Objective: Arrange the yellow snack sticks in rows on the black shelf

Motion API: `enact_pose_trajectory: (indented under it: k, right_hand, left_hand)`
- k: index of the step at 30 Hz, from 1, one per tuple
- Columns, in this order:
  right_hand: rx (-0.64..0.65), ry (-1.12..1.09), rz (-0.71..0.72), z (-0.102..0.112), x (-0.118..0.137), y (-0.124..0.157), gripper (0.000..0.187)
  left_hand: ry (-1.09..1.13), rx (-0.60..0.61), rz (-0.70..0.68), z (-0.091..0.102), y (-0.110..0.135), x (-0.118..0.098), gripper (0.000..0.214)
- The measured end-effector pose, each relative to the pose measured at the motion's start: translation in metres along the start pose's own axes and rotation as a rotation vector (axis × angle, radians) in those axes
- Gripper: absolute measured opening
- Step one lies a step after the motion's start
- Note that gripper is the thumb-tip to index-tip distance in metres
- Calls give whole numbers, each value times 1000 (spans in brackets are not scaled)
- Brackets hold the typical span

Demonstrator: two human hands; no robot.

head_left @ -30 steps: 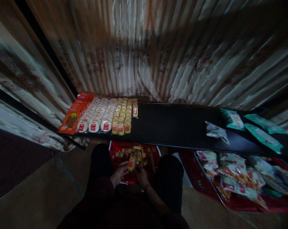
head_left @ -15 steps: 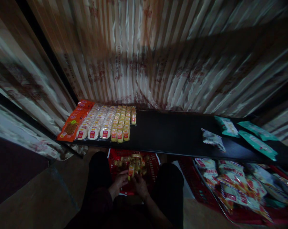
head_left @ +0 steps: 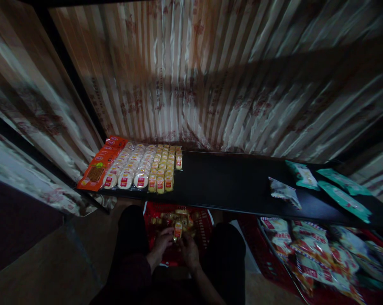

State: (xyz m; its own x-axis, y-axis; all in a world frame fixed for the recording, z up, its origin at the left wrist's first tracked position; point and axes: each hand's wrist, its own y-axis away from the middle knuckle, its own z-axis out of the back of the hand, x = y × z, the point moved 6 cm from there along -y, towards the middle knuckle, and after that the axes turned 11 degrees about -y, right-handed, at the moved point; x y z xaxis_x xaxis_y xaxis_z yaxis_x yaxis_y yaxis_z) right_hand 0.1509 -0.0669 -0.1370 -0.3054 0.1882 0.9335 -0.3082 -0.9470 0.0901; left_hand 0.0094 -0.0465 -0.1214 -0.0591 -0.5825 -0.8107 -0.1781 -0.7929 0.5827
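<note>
A small yellow wrapped snack cake with a red and white label stands upright between my two hands. My left hand pinches it at its left side. At its lower right, the fingers of my right hand close on it too. Both hands are over a red bag between my knees, in which more yellow wrapped cakes lie loose. Above, on a black shelf, rows of the same snack cakes stand beside round white packaged cakes.
Orange packets lie at the shelf's left end. A white packet and several teal packets lie toward its right. Below right, a red basket holds several snack bags. Striped curtain hangs behind.
The snack cake has moved slightly up and right in my fingers and shows its label more upright. The view has tilted up a little, so the shelf appears lower.
</note>
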Motion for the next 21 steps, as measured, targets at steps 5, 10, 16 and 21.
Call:
enact_pose_trajectory:
  k: [5, 10, 16, 21]
  right_hand:
    - [-14, -104, -3, 3, 4, -1, 41]
    - [-18, -93, 20, 4, 14, -4, 45]
    - [-108, -66, 125, 13, 32, -7, 48]
    - [-128, -56, 182, 18, 47, -14, 53]
  left_hand:
    - [24, -43, -75, -2, 1, -12, 40]
    - [43, -105, -151, -2, 3, -25, 39]
    - [-34, -126, -272, -7, 11, -47, 36]
    - [-98, -136, -346, -12, 18, -66, 37]
